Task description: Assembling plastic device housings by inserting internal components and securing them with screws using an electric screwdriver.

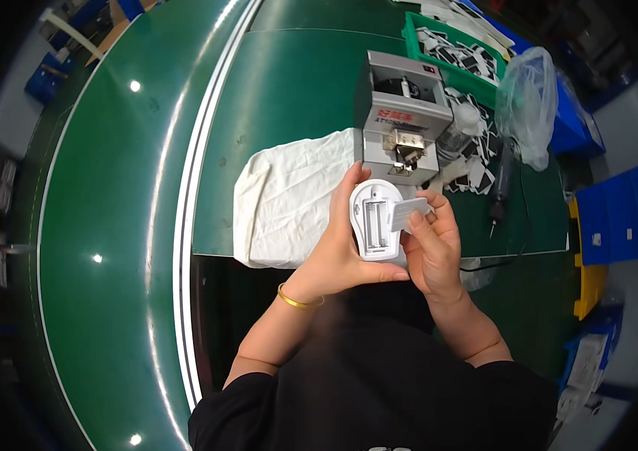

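Note:
My left hand point(340, 244) is closed round a white bulb-shaped plastic housing point(364, 248), thumb along its lower end and fingers up its left side. The back of the housing faces up and shows an open battery compartment point(376, 224) with no batteries in it. Between the thumb and fingers of my right hand point(436, 252) is a small white battery cover point(407, 215), tilted at the right edge of the compartment. Whether the cover touches the housing I cannot tell. Beneath and left of the hands a white cloth point(289, 195) lies on the green table.
Just beyond my hands stands a grey machine point(401, 113). Right of it are a pile of small black-and-white parts point(478, 177), a power screwdriver point(501, 192) and a clear plastic bag point(527, 105). A green bin point(450, 34) of similar parts sits farther back. A white-edged green conveyor belt point(108, 210) runs at left.

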{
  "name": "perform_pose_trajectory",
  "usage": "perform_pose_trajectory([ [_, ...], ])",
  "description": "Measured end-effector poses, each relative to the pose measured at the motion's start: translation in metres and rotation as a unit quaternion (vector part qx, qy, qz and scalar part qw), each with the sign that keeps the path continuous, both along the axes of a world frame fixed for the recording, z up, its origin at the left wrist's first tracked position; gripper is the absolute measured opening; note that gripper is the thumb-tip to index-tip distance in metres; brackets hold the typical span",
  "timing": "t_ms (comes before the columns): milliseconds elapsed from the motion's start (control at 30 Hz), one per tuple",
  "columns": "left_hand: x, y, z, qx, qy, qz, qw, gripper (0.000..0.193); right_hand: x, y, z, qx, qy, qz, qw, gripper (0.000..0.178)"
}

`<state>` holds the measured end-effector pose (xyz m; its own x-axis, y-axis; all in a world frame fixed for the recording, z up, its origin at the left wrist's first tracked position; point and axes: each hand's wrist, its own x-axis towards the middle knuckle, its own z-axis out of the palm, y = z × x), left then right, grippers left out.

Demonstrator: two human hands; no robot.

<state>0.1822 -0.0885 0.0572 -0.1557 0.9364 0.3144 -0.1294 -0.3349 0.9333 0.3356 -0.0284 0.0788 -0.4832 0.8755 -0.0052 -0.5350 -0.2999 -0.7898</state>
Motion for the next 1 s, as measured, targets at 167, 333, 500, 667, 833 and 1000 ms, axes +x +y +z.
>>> perform_pose_trajectory([
  [167, 0.005, -0.003, -0.006, -0.014, 0.082, 0.011, 0.996, 0.128, 0.023, 0.018, -0.004, 0.085, -0.073, 0.005, 0.994, 0.026],
  [333, 0.013, -0.008, -0.01, -0.048, 0.064, -0.028, 0.996, 0.116, 0.029, 0.021, 0.012, 0.227, -0.199, 0.02, 0.953, 0.025],
  [500, 0.02, -0.006, -0.007, -0.067, 0.05, -0.051, 0.995, 0.107, 0.03, 0.016, 0.017, 0.305, -0.275, 0.014, 0.911, 0.025],
  [667, 0.021, 0.0, -0.009, -0.065, 0.099, -0.075, 0.99, 0.113, 0.036, 0.013, 0.022, 0.321, -0.339, 0.009, 0.884, 0.016],
  [833, 0.026, 0.004, -0.007, -0.026, 0.136, -0.052, 0.989, 0.113, 0.037, 0.025, 0.016, 0.569, -0.391, -0.085, 0.719, 0.023],
  [1000, 0.036, 0.005, -0.009, -0.024, 0.105, -0.027, 0.994, 0.107, 0.044, 0.02, -0.004, 0.455, -0.387, -0.041, 0.801, 0.044],
])
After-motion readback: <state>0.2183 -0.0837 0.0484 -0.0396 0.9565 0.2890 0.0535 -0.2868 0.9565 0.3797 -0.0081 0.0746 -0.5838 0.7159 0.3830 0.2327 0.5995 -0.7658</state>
